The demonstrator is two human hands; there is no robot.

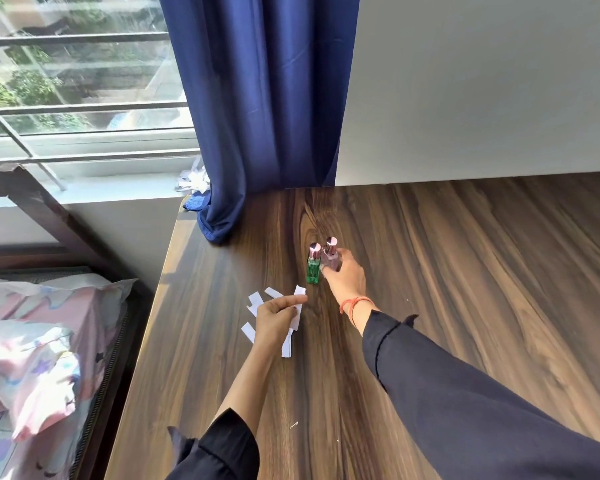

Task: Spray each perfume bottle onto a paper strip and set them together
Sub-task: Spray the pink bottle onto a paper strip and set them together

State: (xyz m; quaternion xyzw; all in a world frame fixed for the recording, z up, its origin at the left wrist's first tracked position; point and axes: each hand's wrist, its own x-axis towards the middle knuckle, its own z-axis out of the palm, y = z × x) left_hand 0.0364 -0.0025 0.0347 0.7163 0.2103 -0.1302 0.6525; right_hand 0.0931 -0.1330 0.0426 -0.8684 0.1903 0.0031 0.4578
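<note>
The right hand's grip (343, 275) is clamped around the pink perfume bottle (332, 259), standing it touching the green perfume bottle (313, 270) at its nine o'clock. The left hand (274, 317) pinches a paper strip (297, 308) over the scattered paper strips (255, 301) at seven o'clock from the bottles. To do this well, seat the pink bottle flat before letting go, so neither tips. The counter (465, 271) is dark wood grain; a blue curtain (264, 116) hangs at twelve o'clock, a window (77, 81) and bed (32, 341) at nine.
</note>
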